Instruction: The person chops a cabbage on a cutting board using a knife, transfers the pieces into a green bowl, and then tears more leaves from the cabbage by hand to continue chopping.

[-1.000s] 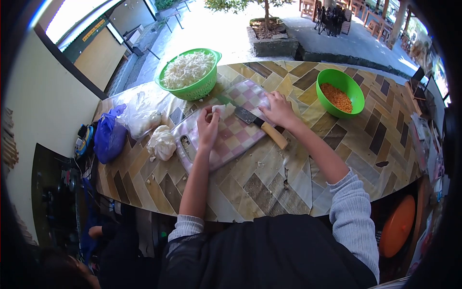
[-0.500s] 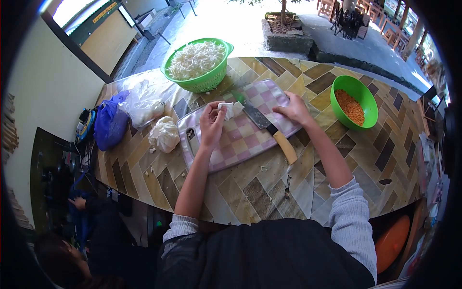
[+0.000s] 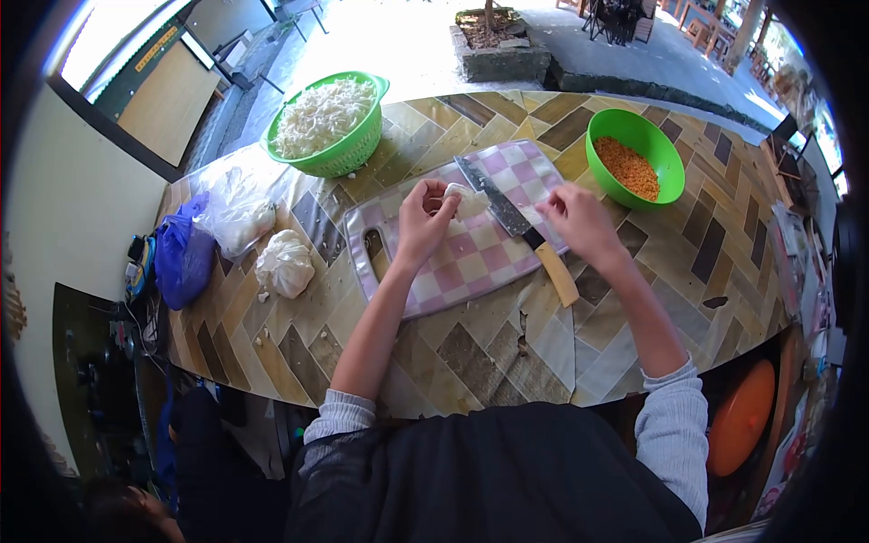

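Note:
Over the pink-and-white checked cutting board (image 3: pixel 444 271), my left hand (image 3: pixel 424 222) pinches a soft white piece (image 3: pixel 471 202) that looks like mushroom. My right hand (image 3: pixel 584 224) hovers at the board's right side with thumb and fingers drawn together; I cannot tell what is between them. A kitchen knife (image 3: pixel 507 213) lies diagonally across the board between my hands, its blade pointing away and its pale handle overhanging the near edge. Left of the board sits a knotted white plastic bag (image 3: pixel 285 263).
A green colander (image 3: pixel 358 149) heaped with white shreds stands at the back left. The green bowl (image 3: pixel 668 167) at the back right holds orange crumbs (image 3: pixel 626 167). Blue (image 3: pixel 184 262) and clear (image 3: pixel 240 213) plastic bags sit at left. Another person (image 3: pixel 222 471) is at lower left.
My right hand has lifted off the board's right edge, and its fingers have drawn together. My left hand still holds the white piece. The camera view has shifted a little.

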Demonstrator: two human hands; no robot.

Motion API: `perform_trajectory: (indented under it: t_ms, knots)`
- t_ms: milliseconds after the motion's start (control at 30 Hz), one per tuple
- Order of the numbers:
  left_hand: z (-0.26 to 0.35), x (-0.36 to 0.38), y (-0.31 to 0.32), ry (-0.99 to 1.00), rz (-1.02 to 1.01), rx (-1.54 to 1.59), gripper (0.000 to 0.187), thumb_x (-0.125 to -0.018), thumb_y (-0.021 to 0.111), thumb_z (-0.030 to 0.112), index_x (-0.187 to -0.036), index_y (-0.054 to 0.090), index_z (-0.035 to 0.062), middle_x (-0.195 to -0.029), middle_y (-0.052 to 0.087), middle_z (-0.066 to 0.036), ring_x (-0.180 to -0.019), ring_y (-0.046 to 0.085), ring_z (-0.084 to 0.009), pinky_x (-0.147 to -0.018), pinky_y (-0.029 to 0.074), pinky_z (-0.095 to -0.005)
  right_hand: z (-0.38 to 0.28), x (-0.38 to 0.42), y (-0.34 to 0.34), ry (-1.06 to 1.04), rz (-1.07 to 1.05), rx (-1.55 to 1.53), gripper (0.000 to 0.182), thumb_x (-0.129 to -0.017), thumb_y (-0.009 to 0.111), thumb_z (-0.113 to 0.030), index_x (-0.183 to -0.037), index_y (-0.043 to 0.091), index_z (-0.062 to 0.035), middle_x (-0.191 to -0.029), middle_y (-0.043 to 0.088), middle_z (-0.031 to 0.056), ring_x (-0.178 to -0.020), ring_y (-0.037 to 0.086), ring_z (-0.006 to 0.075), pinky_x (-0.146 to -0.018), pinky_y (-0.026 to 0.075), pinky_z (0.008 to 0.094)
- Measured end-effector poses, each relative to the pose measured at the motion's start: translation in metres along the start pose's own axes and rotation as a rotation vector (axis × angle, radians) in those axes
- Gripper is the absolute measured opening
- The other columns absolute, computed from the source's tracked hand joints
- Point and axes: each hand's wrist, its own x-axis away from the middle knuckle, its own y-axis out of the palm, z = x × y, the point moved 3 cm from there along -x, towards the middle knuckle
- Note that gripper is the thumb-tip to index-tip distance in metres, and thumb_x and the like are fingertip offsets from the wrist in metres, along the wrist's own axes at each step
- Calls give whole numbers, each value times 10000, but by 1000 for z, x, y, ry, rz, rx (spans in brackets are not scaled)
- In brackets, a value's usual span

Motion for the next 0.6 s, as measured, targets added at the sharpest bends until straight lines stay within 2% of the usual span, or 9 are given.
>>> perform_trajectory:
  t_ms: [100, 167, 267, 367, 467, 600]
  knots:
    - [11, -1, -3, 95, 32, -123, 191, -858, 682, 100, -990, 596, -7, -891, 676, -66, -800, 650, -120, -713, 517, -256, -25, 30, 13, -48, -112, 173, 354, -808, 729, -290, -891, 560, 10, -875, 624, 195, -898, 640, 373, -784, 514, 447]
    - [17, 1, -4, 199, 47, -248, 198, -832, 681, 75, -993, 602, -9, -905, 682, -91, -842, 666, -159, -761, 522, -283, -12, 29, 28, -149, -17, 126, 325, -805, 715, -252, -903, 564, 18, -865, 631, 201, -902, 642, 372, -788, 512, 451]
    - [32, 2, -9, 454, -244, -536, 217, -796, 664, 42, -1001, 614, -9, -950, 681, -134, -939, 664, -236, -847, 507, -332, -6, 26, 29, -199, 7, 28, 293, -799, 688, -195, -941, 568, 31, -900, 637, 225, -913, 635, 388, -789, 506, 458]
    - [45, 5, -15, 400, -251, -459, 226, -782, 646, 31, -1004, 624, -6, -989, 675, -157, -997, 639, -301, -890, 485, -371, -5, 22, 21, -170, -19, -8, 297, -800, 660, -153, -1004, 566, 42, -939, 633, 259, -921, 624, 414, -790, 494, 466]
    - [41, 3, -15, 309, -181, -434, 244, -799, 668, 73, -1027, 619, 1, -1014, 669, -154, -991, 637, -327, -874, 489, -387, -1, 20, 17, -87, -20, -117, 317, -815, 647, -139, -1053, 553, 48, -944, 624, 283, -918, 612, 436, -783, 481, 469]
    - [36, 7, 3, 295, -157, -609, 302, -813, 698, 123, -1079, 613, 6, -1100, 639, -149, -1029, 621, -322, -891, 483, -372, 3, 22, 17, -24, 33, -235, 311, -854, 632, -145, -1070, 516, 46, -911, 624, 282, -894, 607, 447, -776, 474, 462]
